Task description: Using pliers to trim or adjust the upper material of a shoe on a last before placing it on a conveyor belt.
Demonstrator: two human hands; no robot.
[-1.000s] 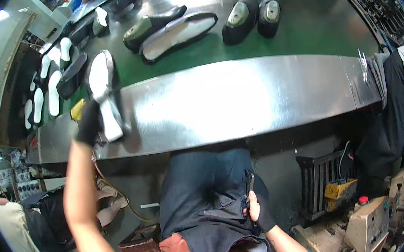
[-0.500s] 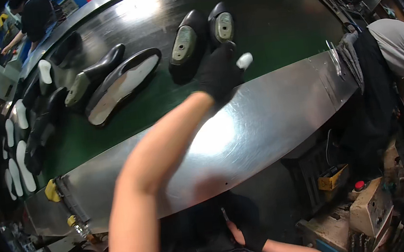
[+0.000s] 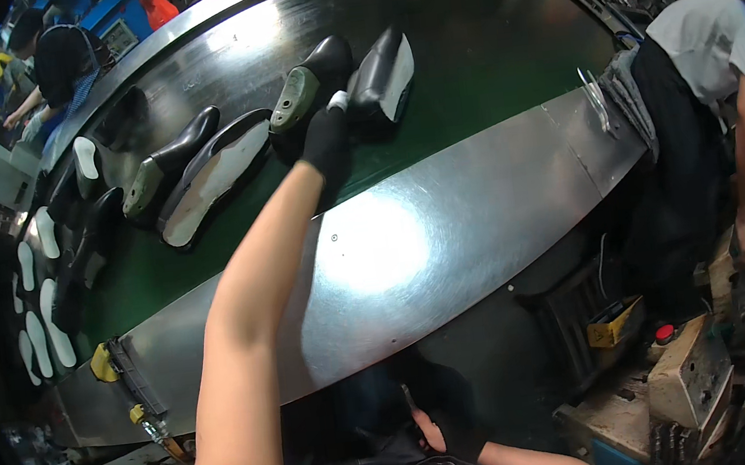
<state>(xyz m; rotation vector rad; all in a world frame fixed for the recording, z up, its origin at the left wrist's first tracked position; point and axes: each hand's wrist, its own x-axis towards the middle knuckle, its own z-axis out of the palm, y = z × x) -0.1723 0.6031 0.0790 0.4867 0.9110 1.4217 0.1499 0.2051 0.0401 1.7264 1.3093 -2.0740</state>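
Green last (image 3: 293,100) inside black shoe (image 3: 329,58)

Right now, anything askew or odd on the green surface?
Mildly: the nearest black shoe to the left hand lies tipped sideways, pale sole showing, while its neighbouring shoe has an olive shoe last facing up. Another black shoe further left lies sole-out too, so tipping may be deliberate. No spill or clear damage visible.

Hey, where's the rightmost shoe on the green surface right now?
In the head view, the rightmost shoe lies tipped at the upper middle on the green surface, just right of the left hand.
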